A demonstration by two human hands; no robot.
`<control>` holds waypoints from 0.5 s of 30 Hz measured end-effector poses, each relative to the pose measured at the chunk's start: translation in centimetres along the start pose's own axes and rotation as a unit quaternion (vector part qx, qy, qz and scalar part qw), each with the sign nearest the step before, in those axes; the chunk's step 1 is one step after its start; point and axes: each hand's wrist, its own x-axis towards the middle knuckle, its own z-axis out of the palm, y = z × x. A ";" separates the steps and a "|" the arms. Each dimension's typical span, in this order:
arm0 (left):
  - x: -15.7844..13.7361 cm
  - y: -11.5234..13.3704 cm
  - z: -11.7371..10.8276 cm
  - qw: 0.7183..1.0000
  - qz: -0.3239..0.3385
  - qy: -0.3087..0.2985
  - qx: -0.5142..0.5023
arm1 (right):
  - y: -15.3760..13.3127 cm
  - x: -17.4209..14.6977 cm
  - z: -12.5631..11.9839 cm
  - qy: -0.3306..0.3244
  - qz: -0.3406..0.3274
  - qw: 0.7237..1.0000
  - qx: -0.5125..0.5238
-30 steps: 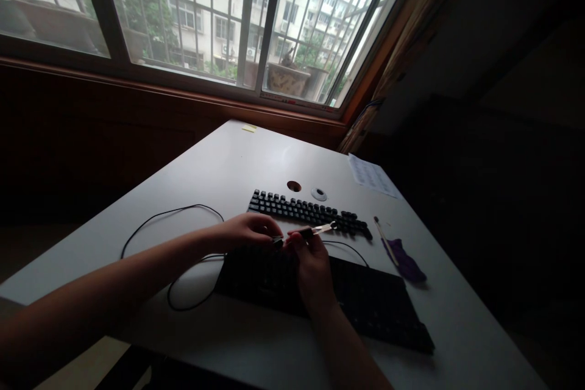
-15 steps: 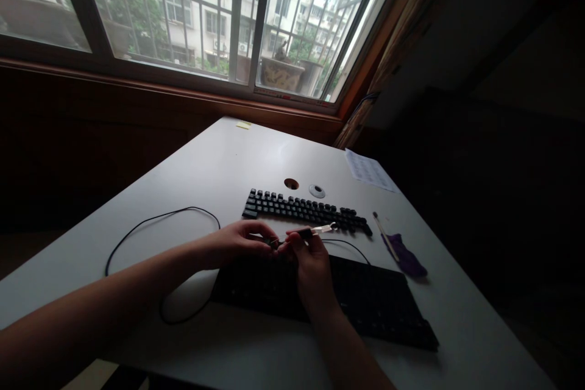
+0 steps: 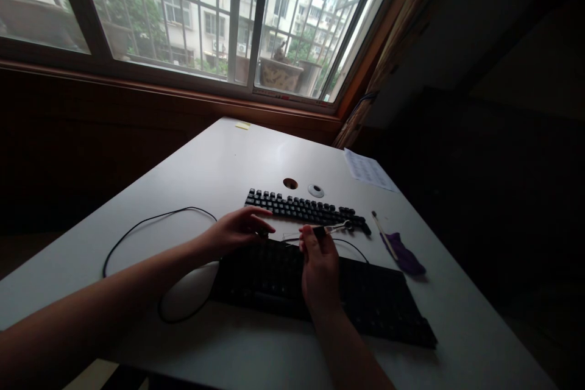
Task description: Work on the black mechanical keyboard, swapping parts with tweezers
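My left hand (image 3: 243, 228) hovers over the back left edge of a black keyboard (image 3: 379, 301), its index finger stretched out. A small dark piece, apparently a keycap (image 3: 262, 234), shows at its lower fingers, partly hidden. My right hand (image 3: 320, 262) grips a keycap puller (image 3: 319, 231) by its dark middle, above the same keyboard. Thin wires stick out of the tool toward my left hand, and a metal loop points to the right. Rows of loose black keycaps (image 3: 301, 210) lie just behind the keyboard.
A black cable (image 3: 137, 222) curls across the white table (image 3: 150, 195) on the left. To the right lie a thin brush (image 3: 384, 234) and a purple cloth (image 3: 408, 255). Further back are a round hole (image 3: 290, 183), a grey ring cover (image 3: 315, 191) and a printed sheet (image 3: 368, 167).
My hands, which met at the wire end of the puller, have drawn apart. The right hand moved right with the puller; the left moved up and left with the small dark piece.
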 end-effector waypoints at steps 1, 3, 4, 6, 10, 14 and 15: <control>0.0 0.0 0.0 1.000 0.006 0.003 0.008 | 0.0 0.0 0.0 0.002 -0.008 1.000 -0.005; -0.1 0.1 0.1 0.999 0.020 0.010 0.023 | 0.0 0.0 0.0 0.005 -0.029 0.999 -0.019; -0.2 0.2 0.1 0.999 0.028 0.013 0.029 | 0.0 0.0 0.0 0.004 -0.037 0.999 -0.028; -0.2 0.3 0.2 0.998 0.041 0.015 0.038 | 0.1 -0.1 0.0 0.002 -0.044 0.998 -0.038; -0.3 0.4 0.3 0.997 0.053 0.019 0.052 | 0.1 -0.2 0.2 -0.006 -0.048 0.998 -0.039; -0.3 0.3 0.5 0.996 0.064 0.037 0.051 | -0.2 -0.5 0.4 -0.026 -0.070 0.995 -0.070; -0.3 0.2 0.5 0.996 0.063 0.040 0.045 | -0.4 -0.6 0.4 -0.032 -0.078 0.993 -0.083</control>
